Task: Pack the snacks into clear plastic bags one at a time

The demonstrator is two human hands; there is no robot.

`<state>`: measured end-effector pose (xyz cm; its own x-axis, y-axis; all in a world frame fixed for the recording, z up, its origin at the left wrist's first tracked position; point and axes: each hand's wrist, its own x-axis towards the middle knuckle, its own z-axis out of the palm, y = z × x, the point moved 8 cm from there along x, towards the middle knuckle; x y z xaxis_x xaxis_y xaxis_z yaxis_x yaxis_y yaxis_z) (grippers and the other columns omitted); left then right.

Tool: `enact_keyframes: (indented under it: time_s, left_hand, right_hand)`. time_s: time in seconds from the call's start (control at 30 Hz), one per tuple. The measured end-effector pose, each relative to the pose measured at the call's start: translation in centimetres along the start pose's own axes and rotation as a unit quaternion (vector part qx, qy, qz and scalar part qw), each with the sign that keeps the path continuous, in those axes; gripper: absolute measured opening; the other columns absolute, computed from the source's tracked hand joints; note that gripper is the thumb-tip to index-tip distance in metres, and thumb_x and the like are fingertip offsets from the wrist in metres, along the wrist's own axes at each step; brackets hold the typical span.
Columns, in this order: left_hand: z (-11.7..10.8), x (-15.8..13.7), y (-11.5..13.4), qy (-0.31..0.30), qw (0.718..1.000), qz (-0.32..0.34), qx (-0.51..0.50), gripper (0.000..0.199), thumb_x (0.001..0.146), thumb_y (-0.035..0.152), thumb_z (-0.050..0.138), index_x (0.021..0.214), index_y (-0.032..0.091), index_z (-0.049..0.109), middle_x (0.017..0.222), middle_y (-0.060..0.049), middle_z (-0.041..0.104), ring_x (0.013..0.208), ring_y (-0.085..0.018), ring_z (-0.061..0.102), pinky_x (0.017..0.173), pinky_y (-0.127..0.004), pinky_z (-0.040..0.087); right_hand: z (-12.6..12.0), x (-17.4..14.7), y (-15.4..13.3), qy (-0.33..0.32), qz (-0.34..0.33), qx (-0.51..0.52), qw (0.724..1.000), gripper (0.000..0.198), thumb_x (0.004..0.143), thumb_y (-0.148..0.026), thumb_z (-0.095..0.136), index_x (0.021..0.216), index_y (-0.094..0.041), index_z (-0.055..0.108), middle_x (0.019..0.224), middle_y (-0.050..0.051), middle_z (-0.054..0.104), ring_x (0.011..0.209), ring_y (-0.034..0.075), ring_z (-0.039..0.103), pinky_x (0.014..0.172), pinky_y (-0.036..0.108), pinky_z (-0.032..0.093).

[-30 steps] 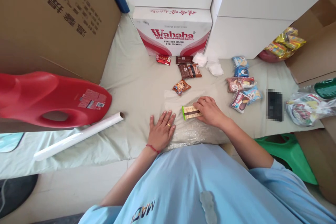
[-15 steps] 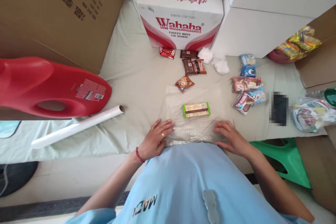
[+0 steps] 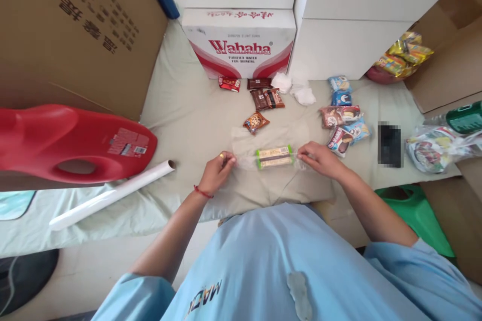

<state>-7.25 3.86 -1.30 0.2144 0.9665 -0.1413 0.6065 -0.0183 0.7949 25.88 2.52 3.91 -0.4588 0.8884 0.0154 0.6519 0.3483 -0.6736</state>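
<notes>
1. Table (image 3: 196,115) – pale green cloth on it, the work lies on its near side.
2. Large cardboard carton (image 3: 86,65) at the left; white-and-red Wahaha box (image 3: 241,50) stands at the back, facing the person.
3. Red jug (image 3: 94,133) lies on its side at the left, white roll (image 3: 113,196) slanting just beside it. Both well apart from the hands.
4. Left hand (image 3: 218,173): thumb and fingers pinched on bunched film at the left, red bracelet at the wrist. Not touching the packet itself.
5. Right hand (image 3: 320,159): also pinching film, at the other end. Exact fingertip contact too small to tell.
6. Clear film (image 3: 245,162) spans hand to hand, gathered at both ends; looks wrapped about the packet, though the underside is hidden.
7. Green-ended snack packet (image 3: 274,157) lies flat between the hands. Key relation: long axis runs left-right, nearly along the line joining the two pinches, right end tipped slightly away from the body. Right hand is nearer – just beside its end; the left leaves a longer run of film.
8. Smaller snacks: orange cookie packet (image 3: 256,122) beyond the film, brown packets (image 3: 259,99) further back, blue packet (image 3: 342,98) off to the right.
</notes>
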Motion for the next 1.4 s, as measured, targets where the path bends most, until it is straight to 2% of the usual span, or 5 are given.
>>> enact_keyframes:
  time_s: [0.37, 0.53, 0.77, 1.0, 1.4]
  left_hand:
    - [-4.9, -3.4, 4.7, 0.396, 0.914, 0.04, 0.083, 0.017, 0.096, 0.025, 0.051, 0.103, 0.019, 0.066, 0.099, -0.008, 0.069, 0.092, -0.021, 0.063, 0.086, -0.037, 0.05]
    - [2.0, -4.0, 12.6, 0.186, 0.922, 0.295, 0.169, 0.032, 0.095, 0.01, 0.049, 0.114, 0.023, 0.071, 0.108, -0.008, 0.076, 0.101, -0.022, 0.065, 0.087, -0.038, 0.048]
    - [9.4, 0.9, 10.8, -0.019, 0.926, 0.181, 0.332, 0.044, 0.101, 0.015, 0.044, 0.139, 0.022, 0.064, 0.147, -0.01, 0.066, 0.117, -0.029, 0.061, 0.091, -0.046, 0.047]
    - [10.1, 1.1, 9.9, -0.044, 0.919, 0.171, 0.352, 0.046, 0.105, 0.018, 0.037, 0.145, 0.023, 0.061, 0.154, -0.01, 0.061, 0.12, -0.027, 0.062, 0.091, -0.045, 0.046]
    - [10.5, 0.2, 7.8, 0.006, 0.95, 0.204, 0.237, 0.044, 0.103, 0.017, 0.045, 0.14, 0.027, 0.066, 0.137, -0.01, 0.072, 0.118, -0.027, 0.066, 0.092, -0.043, 0.048]
  right_hand:
    - [2.4, 4.6, 4.4, -0.066, 0.148, -0.189, 0.968, 0.022, 0.102, -0.027, 0.055, 0.107, -0.018, 0.075, 0.101, 0.009, 0.076, 0.098, 0.024, 0.063, 0.08, 0.031, 0.04]
    - [0.4, 6.0, 2.9, -0.015, 0.114, -0.214, 0.97, 0.024, 0.102, -0.03, 0.056, 0.108, -0.018, 0.076, 0.104, 0.012, 0.072, 0.105, 0.029, 0.058, 0.09, 0.036, 0.043]
    - [-0.3, 11.1, 0.1, 0.037, 0.06, -0.211, 0.975, 0.041, 0.1, -0.031, 0.06, 0.135, -0.011, 0.067, 0.129, 0.018, 0.067, 0.122, 0.033, 0.054, 0.106, 0.041, 0.042]
    - [3.4, 14.0, 0.0, -0.12, 0.089, -0.208, 0.967, 0.021, 0.097, -0.028, 0.066, 0.11, -0.017, 0.077, 0.095, 0.009, 0.076, 0.107, 0.028, 0.062, 0.091, 0.033, 0.042]
    - [5.9, 4.7, -4.7, -0.075, -0.118, -0.216, 0.966, 0.032, 0.109, -0.024, 0.041, 0.106, -0.019, 0.072, 0.087, 0.009, 0.062, 0.083, 0.022, 0.049, 0.072, 0.031, 0.037]
